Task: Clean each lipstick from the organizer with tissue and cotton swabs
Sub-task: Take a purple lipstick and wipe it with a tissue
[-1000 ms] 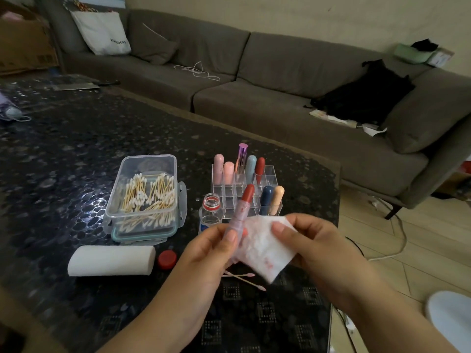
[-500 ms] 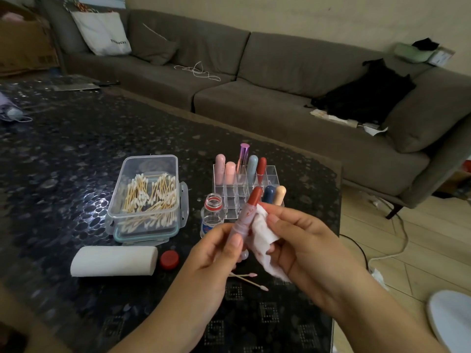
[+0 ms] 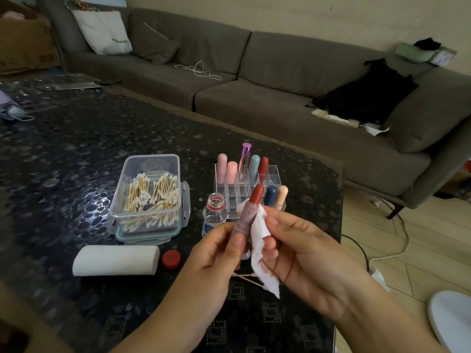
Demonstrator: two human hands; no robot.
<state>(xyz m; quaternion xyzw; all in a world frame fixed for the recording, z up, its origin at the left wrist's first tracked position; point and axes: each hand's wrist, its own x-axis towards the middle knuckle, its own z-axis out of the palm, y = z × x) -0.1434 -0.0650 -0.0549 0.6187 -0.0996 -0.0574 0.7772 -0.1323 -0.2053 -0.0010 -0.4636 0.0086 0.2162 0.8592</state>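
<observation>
You're mid-wipe: your left hand (image 3: 216, 250) grips the lipstick (image 3: 248, 212), your right hand (image 3: 300, 253) pinches the tissue (image 3: 260, 240) against it. Next, probably return it to the organizer (image 3: 272, 178).

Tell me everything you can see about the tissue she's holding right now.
The tissue is a small, thin white sheet, crumpled and smeared with reddish-pink stains. The right hand pinches it and presses its upper part against the side of the lipstick, a pinkish tube with a red-brown cap held tilted by the left hand. Its lower end hangs free in a point below the fingers, above the dark table.
</observation>
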